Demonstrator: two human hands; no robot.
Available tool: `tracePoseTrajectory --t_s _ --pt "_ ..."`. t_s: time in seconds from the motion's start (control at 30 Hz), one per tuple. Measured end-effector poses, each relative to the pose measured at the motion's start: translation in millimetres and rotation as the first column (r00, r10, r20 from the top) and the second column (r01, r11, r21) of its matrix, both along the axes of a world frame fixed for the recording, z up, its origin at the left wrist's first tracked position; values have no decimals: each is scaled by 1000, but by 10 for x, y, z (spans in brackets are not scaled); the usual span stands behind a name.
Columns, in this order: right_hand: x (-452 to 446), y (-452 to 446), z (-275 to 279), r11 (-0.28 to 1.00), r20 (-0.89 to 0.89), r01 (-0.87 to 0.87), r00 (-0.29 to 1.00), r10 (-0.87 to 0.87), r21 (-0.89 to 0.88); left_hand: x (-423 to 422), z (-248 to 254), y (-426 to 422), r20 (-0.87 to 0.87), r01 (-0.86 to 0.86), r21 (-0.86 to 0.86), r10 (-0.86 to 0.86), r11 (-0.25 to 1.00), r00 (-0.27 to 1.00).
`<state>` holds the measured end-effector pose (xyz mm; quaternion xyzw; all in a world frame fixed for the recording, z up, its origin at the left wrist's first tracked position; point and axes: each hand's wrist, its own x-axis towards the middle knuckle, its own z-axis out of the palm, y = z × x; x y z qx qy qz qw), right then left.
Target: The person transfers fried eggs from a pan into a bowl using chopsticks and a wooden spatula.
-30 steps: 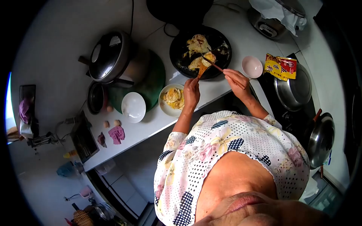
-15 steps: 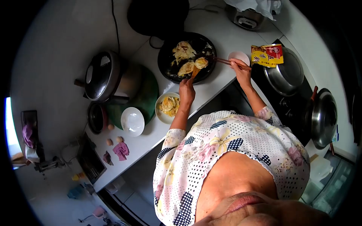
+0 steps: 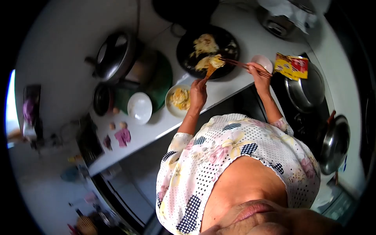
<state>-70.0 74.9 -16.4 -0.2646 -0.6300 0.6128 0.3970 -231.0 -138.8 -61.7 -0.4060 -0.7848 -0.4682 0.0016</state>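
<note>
My left hand point(image 3: 199, 94) is closed round the handle of a wooden spatula point(image 3: 211, 71), whose blade is inside a round black pan point(image 3: 226, 73). A piece of fried egg point(image 3: 216, 60) sits at the end of the blade. My right hand point(image 3: 260, 78) grips a pair of brown chopsticks point(image 3: 239, 63), their tips at that piece of egg. Another flat piece of egg point(image 3: 202, 64) lies just left of it, and a larger one point(image 3: 206, 44) is farther back in the pan. Below the pan, beside my left wrist, stands a plate point(image 3: 169, 105) of cooked egg point(image 3: 180, 98).
A white bowl point(image 3: 140, 108), a large lidded pot point(image 3: 113, 56) and a purple cloth point(image 3: 123, 137) are to the left. Beyond my right hand are a small pale bowl point(image 3: 262, 62), a yellow-red packet point(image 3: 291, 66) and metal lids point(image 3: 304, 94). The counter edge runs under my forearms.
The chopstick tips have come in from the pan's right side to the piece of egg on the spatula. The whole view has shifted and tilted somewhat.
</note>
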Motion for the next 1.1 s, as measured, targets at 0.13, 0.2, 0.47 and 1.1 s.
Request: tracePoseTrajectory --t_s 0.13,0.2,0.47,1.1 --pt "-126 -366 198 981 2 -185 983 185 -52 249 1 -641 100 -156 -28 158 987 982" --pt "-183 -564 175 951 42 -297 953 301 -87 447 138 -1024 145 -210 -71 219 975 965" --pt "-584 -1084 -196 803 86 -578 801 592 -147 817 -210 -1899 222 -494 -203 531 845 818" --pt "-200 -347 -371 958 -96 -244 968 232 -150 603 113 -1235 283 -258 -149 291 955 914"
